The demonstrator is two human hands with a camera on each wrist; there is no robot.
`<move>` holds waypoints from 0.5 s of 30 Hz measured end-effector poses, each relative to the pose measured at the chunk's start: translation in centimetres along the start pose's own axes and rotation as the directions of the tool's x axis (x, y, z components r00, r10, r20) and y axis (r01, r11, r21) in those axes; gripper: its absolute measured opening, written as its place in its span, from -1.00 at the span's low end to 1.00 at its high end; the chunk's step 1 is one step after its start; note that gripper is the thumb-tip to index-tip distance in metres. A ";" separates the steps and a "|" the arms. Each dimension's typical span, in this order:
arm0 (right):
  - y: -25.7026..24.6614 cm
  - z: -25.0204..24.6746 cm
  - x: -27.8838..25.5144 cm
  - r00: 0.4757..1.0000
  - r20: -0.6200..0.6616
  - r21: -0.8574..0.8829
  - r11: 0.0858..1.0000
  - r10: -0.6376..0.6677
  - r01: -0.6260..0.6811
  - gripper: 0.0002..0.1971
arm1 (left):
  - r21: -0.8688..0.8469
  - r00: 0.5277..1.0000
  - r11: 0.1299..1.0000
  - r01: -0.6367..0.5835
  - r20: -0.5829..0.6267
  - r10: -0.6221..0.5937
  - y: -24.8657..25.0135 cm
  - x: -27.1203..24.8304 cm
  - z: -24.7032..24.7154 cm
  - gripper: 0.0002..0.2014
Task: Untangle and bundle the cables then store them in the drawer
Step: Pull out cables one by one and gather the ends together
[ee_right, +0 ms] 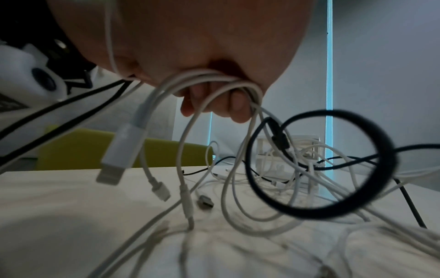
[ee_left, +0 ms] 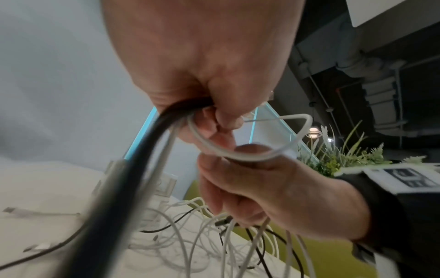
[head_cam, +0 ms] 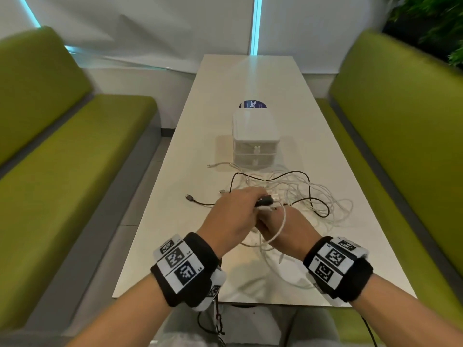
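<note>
A tangle of white cables (head_cam: 323, 196) and a black cable (head_cam: 310, 194) lies on the white table (head_cam: 175, 221) in front of a small white drawer unit (head_cam: 255, 141). My left hand (head_cam: 238, 211) is raised over the near part of the tangle and grips a black cable (ee_left: 133, 169) together with a white cable (ee_left: 240, 156). My right hand (head_cam: 283, 226) sits just beside and under it, fingers curled round several white cable loops (ee_right: 214, 82). White plugs (ee_right: 116, 150) dangle from that bundle. A black loop (ee_right: 333, 210) hangs to the right.
Green benches (head_cam: 62, 159) run along both sides of the table. A blue round sticker (head_cam: 253, 104) lies behind the drawer unit. A black plug end (head_cam: 189, 197) rests to the left of the hands. A plant (head_cam: 436, 21) stands at the far right.
</note>
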State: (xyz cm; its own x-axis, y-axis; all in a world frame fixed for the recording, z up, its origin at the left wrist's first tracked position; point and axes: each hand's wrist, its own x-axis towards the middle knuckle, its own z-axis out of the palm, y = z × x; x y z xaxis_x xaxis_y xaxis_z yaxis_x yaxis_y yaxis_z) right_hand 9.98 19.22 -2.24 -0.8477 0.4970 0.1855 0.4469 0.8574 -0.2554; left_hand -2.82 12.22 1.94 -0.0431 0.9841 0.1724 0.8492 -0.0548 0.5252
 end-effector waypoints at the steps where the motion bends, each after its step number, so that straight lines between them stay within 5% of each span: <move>1: -0.1 0.1 -0.1 1.000 -0.007 0.024 1.000 -0.013 0.014 -0.69 | -0.013 0.999 1.000 0.019 -0.030 -0.020 -0.2 0.1 -0.1 -0.75; 3: -0.2 0.0 -0.5 0.998 -0.038 0.073 0.996 -0.045 0.048 -0.76 | -0.060 0.998 0.997 0.046 -0.038 -0.049 -0.6 0.0 -0.5 -0.76; 10: 0.7 0.6 -0.5 0.997 -0.017 0.010 0.998 -0.069 0.069 -0.39 | -0.187 0.986 0.982 -0.009 -0.165 -0.022 -0.7 -0.7 -1.9 -0.78; 15: 3.2 0.0 -0.7 0.997 0.070 0.022 0.999 0.027 -0.028 -0.59 | -0.072 0.989 0.997 -0.019 -0.147 0.008 -1.1 -0.6 -4.2 -0.61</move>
State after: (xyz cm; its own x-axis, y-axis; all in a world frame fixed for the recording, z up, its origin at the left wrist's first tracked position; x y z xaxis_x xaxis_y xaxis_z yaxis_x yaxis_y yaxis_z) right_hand 12.01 21.63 -3.18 -0.8534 0.5091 0.1119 0.4643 0.8399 -0.2811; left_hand -5.89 11.03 4.75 -0.1134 0.9481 0.2970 0.8096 -0.0851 0.5807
